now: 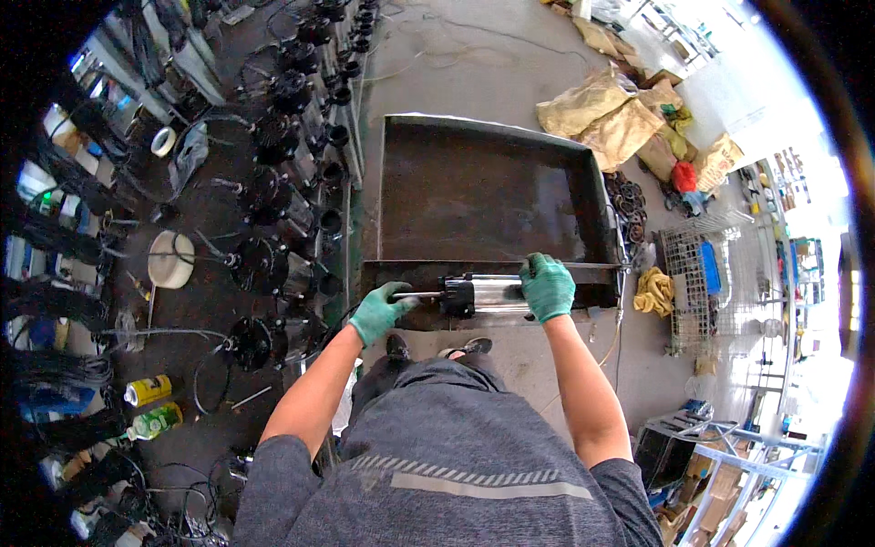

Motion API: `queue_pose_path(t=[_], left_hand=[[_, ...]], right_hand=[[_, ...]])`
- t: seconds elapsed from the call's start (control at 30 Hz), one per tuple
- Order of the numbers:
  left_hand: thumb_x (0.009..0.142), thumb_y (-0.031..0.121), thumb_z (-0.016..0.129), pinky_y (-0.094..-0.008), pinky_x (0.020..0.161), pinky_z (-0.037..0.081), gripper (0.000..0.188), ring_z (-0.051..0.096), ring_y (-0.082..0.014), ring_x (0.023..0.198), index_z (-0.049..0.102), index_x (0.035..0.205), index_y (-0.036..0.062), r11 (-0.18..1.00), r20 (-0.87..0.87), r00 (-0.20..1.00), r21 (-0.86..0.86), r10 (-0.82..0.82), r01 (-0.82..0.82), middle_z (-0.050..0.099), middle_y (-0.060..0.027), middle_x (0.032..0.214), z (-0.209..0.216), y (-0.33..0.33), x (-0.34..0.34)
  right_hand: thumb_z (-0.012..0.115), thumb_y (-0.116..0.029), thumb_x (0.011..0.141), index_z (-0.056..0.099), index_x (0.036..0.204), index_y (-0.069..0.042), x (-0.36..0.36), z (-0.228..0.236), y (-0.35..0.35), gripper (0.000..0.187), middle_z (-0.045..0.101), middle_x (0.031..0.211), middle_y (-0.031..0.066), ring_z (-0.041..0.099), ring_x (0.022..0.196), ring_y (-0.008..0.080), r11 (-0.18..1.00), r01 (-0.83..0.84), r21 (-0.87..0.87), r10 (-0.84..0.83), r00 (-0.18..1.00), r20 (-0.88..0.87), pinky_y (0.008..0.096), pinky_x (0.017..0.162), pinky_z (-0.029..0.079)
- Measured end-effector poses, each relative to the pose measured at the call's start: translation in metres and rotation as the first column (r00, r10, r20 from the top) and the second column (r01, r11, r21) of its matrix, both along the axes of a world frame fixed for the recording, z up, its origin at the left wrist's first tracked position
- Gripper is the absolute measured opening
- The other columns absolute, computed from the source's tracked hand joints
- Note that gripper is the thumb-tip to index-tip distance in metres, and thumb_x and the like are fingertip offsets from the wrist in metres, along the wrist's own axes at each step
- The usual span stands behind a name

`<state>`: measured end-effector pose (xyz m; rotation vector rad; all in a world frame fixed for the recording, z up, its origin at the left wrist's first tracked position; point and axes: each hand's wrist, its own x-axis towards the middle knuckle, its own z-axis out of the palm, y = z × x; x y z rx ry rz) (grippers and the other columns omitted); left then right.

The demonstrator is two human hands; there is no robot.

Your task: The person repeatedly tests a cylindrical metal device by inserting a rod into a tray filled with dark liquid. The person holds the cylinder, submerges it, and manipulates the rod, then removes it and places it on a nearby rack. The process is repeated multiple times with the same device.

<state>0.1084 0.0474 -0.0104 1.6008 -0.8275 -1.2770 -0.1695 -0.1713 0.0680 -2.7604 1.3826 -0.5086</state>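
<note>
A shiny metal cylinder with a black end cap, which looks like a pump motor (497, 294), lies sideways over the near edge of a dark metal tank (492, 196). From its black end a thin rod (421, 294) sticks out to the left. My left hand (381, 314), in a green glove, is closed around the outer end of that rod. The right hand (549, 288), gloved in green too, wraps over the cylinder's right end and hides it.
Several black and metal pumps (264, 264) with cables stand in rows on the left. A yellow can (148, 390) and a green bottle (155, 421) are there too. Paper sacks (592, 114) lie at the far right, beyond a wire basket (702, 273) and a yellow cloth (653, 292).
</note>
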Motion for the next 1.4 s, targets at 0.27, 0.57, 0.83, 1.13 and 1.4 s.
queue_pose_path(t=[0.27, 0.57, 0.83, 1.13, 1.4], left_hand=[[0.095, 0.013, 0.065, -0.0339, 0.090, 0.054, 0.037, 0.067, -0.0218, 0.098, 0.063, 0.130, 0.0025, 0.997, 0.410, 0.909, 0.000, -0.076, 0.083, 0.071, -0.0121, 0.112, -0.013, -0.002, 0.006], [0.100, 0.035, 0.068, -0.0325, 0.073, 0.054, 0.039, 0.065, -0.0145, 0.090, 0.064, 0.132, 0.0132, 0.995, -0.599, 0.795, 0.042, 0.096, -0.089, 0.070, 0.0009, 0.104, 0.004, 0.006, 0.003], [0.089, 0.040, 0.076, -0.0482, 0.072, 0.056, 0.041, 0.073, -0.0377, 0.082, 0.068, 0.116, 0.0100, 0.953, 0.769, 0.563, 0.255, -0.304, 0.167, 0.074, -0.0191, 0.089, 0.000, 0.003, 0.011], [0.093, 0.064, 0.063, -0.0378, 0.058, 0.052, 0.064, 0.069, -0.0219, 0.067, 0.068, 0.102, 0.0016, 0.838, -0.200, 0.976, 0.516, -0.084, 0.177, 0.076, -0.0172, 0.088, 0.033, -0.024, 0.027], [0.074, 0.015, 0.087, -0.0437, 0.072, 0.055, 0.045, 0.068, -0.0393, 0.080, 0.061, 0.110, 0.0093, 0.940, 0.734, 0.674, -0.283, 0.085, 0.191, 0.069, -0.0174, 0.088, -0.027, -0.005, 0.016]], right_hand=[[0.063, -0.029, 0.090, 0.067, 0.086, -0.013, 0.000, -0.003, -0.005, 0.016, 0.070, 0.085, 0.0106, 0.068, 0.082, 0.0339, 1.000, 0.010, -0.027, -0.010, 1.000, -0.009, 0.0484, 0.072, 0.054], [0.065, -0.027, 0.090, 0.070, 0.091, -0.012, -0.001, 0.000, -0.002, 0.015, 0.071, 0.089, 0.0107, 0.067, 0.084, 0.0340, 0.999, 0.037, 0.021, -0.037, 0.999, -0.027, 0.0476, 0.075, 0.054], [0.062, -0.029, 0.092, 0.065, 0.086, -0.011, 0.000, -0.001, -0.001, 0.020, 0.070, 0.088, 0.0128, 0.068, 0.085, 0.0343, 1.000, 0.018, 0.020, -0.017, 1.000, -0.023, 0.0491, 0.074, 0.054], [0.064, -0.028, 0.090, 0.065, 0.088, -0.012, -0.004, 0.001, 0.000, 0.017, 0.070, 0.088, 0.0118, 0.067, 0.086, 0.0341, 0.999, 0.037, 0.029, -0.036, 0.999, -0.023, 0.0481, 0.076, 0.053], [0.063, -0.029, 0.091, 0.066, 0.088, -0.011, -0.001, 0.000, 0.000, 0.018, 0.070, 0.088, 0.0122, 0.068, 0.086, 0.0337, 0.999, 0.032, 0.040, -0.032, 0.999, 0.003, 0.0483, 0.076, 0.054]])
